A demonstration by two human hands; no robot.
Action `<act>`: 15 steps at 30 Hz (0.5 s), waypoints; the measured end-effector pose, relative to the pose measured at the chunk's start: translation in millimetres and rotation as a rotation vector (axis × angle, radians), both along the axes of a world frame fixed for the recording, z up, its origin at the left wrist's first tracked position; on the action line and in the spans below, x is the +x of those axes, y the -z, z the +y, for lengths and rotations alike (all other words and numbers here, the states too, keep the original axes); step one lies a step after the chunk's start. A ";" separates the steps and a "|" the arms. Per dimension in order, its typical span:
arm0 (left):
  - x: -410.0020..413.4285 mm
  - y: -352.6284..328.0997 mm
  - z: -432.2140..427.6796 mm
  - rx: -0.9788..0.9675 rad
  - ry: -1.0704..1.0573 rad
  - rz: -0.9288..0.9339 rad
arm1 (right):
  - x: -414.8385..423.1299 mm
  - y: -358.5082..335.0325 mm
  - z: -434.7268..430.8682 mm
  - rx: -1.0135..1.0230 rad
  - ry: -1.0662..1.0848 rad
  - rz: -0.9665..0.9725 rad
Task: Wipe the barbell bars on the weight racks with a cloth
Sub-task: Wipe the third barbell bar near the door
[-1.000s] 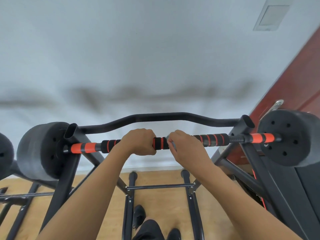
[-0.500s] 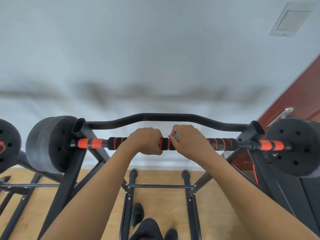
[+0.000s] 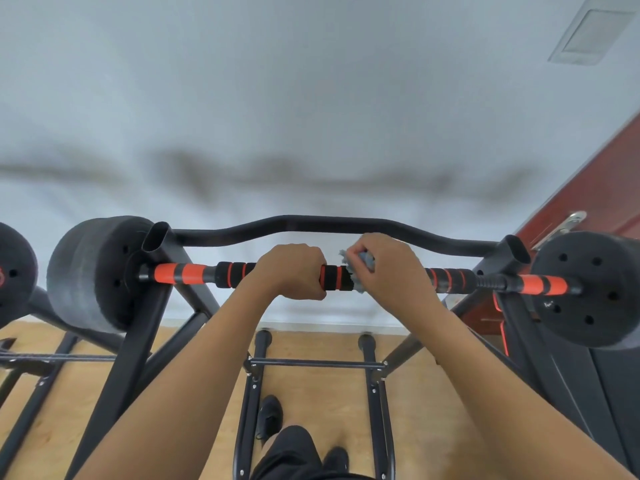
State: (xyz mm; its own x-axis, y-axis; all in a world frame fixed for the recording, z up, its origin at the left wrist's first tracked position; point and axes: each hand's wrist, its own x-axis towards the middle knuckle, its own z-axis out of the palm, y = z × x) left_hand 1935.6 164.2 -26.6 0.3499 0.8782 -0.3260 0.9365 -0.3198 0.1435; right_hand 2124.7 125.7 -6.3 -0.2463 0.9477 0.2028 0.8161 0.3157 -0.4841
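A barbell bar (image 3: 187, 273) with orange and black grips lies across a black rack (image 3: 149, 306), a dark weight plate (image 3: 93, 271) on its left end and another plate (image 3: 588, 289) on its right. My left hand (image 3: 291, 271) grips the bar left of centre, fingers curled round it. Just to its right, my right hand (image 3: 391, 268) holds a grey-blue cloth (image 3: 360, 259) wrapped against the bar. Most of the cloth is hidden under the fingers.
A curved black bar (image 3: 311, 225) runs behind the barbell between the rack posts. Lower rack rails (image 3: 315, 363) cross above the wooden floor (image 3: 194, 386). A second plate (image 3: 14, 271) shows at the far left. A red-brown door (image 3: 595, 188) stands right. My shoes (image 3: 270, 415) are below.
The view has shifted slightly and the hands sit close together. The cloth now shows more plainly, bunched above the fingers of my right hand; my left hand's grip is unchanged.
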 end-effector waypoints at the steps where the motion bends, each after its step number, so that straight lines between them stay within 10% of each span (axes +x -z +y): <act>1: -0.1 -0.3 0.0 -0.008 0.001 0.000 | -3.8 -2.3 10.9 -0.026 -0.001 -0.054; 6: -0.5 -7.4 10.1 -0.256 -0.017 -0.091 | -18.2 5.2 5.8 -0.059 -0.029 -0.325; 11: -4.9 -17.1 30.1 -0.721 -0.035 -0.196 | -11.8 11.5 -22.7 -0.012 -0.104 -0.262; 15: -5.1 -21.8 25.7 -0.709 0.001 -0.243 | -5.2 4.6 -19.8 -0.074 -0.099 -0.163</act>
State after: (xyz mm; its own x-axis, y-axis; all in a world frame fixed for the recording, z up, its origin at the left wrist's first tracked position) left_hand 1930.5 189.8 -4.9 0.4845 0.4858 -0.7275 0.8521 -0.0740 0.5181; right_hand 2119.5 105.8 -10.9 -0.3631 0.9280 0.0835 0.8522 0.3670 -0.3730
